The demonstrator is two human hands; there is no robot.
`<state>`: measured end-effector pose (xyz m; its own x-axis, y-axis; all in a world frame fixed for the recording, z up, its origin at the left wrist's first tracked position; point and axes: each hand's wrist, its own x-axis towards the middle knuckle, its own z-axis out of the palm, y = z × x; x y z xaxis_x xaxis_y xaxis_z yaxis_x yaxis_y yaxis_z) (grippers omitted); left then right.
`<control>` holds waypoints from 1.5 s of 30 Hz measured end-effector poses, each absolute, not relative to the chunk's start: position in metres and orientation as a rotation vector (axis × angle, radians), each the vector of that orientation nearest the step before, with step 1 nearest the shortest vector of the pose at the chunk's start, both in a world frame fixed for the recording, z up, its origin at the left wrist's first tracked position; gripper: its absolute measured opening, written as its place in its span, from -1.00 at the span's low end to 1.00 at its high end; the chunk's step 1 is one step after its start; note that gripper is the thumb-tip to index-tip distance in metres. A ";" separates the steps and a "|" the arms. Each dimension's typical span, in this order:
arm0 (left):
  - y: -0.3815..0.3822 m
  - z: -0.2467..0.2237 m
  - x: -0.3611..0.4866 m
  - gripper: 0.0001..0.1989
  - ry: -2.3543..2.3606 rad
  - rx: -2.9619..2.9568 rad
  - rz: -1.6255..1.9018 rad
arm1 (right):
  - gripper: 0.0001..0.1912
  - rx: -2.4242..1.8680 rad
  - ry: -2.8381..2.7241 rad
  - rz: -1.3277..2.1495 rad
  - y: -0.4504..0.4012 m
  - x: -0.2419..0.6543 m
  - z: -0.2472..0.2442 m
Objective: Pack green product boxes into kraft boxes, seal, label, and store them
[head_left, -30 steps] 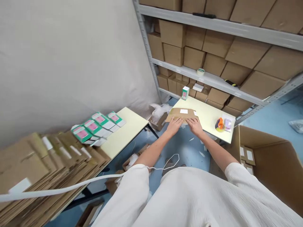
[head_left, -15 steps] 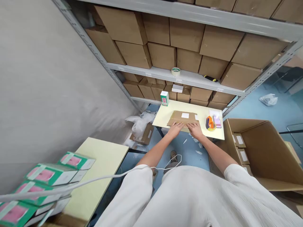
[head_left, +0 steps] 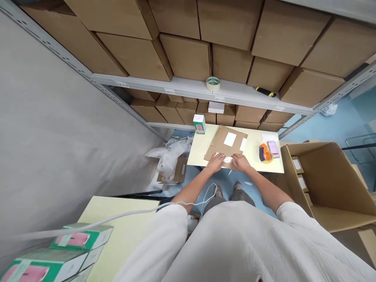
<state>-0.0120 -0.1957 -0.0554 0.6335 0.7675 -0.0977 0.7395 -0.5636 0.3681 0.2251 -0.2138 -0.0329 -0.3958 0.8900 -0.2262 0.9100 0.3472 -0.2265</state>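
Note:
On the pale table a brown cardboard box, flat-looking with two white labels, lies slightly turned. My left hand grips its near edge with bent fingers. At the same edge, a little to the right, my right hand is closed on the cardboard too. Between the hands shows a shiny, whitish patch, perhaps clear tape or film; its kind is unclear. An orange tape dispenser rests to the right of my right hand. A small green and white carton stands at the table's back left corner.
A shelf rack filled with brown boxes rises behind the table, holding a tape roll and a black-yellow cutter. A large open carton is at the right. Green-pink boxes sit on another table at lower left. A white cable crosses my left arm.
The cardboard shows more of its labelled face and is turned somewhat. The shiny patch between my hands has come into view. My head view has shifted; both hands stay at the near edge.

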 end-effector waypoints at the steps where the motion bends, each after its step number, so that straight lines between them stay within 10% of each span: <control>1: -0.193 -0.057 -0.013 -0.36 1.211 2.474 0.108 | -0.52 1.697 2.510 -0.500 -0.208 0.225 -0.034; 36: -0.140 -0.128 0.034 -0.26 1.308 2.100 -0.231 | -0.20 1.653 2.051 -0.747 -0.123 0.240 -0.094; 45: -0.126 -0.132 0.032 -0.14 1.343 2.012 -0.236 | -0.46 1.732 2.050 -0.804 -0.148 0.232 -0.083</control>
